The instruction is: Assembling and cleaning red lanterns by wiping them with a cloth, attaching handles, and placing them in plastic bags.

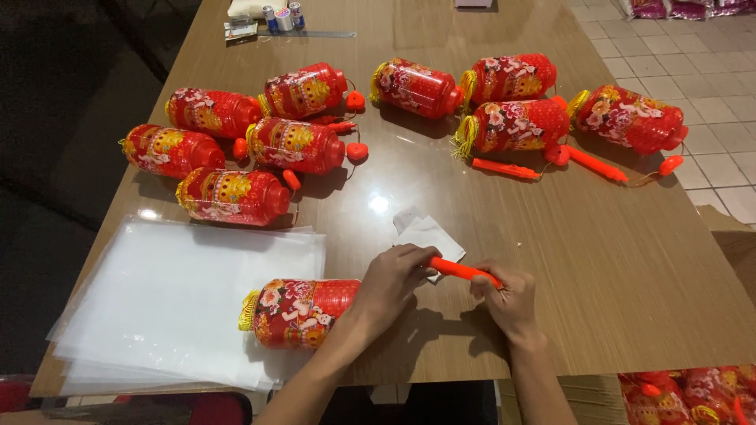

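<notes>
On the desk (630, 275) lie ten red lanterns (299, 312); left hand (391, 282) and right hand (505, 295) both clamp one orange stick (463, 272).

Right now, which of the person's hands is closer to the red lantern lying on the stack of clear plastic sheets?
Left. The left hand is right beside the lantern, its wrist against the lantern's end. The right hand is farther off, gripping the orange stick.

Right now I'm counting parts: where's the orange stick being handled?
The orange stick is near the table's front edge, held between the left hand and right hand, just right of the nearest red lantern.
</notes>
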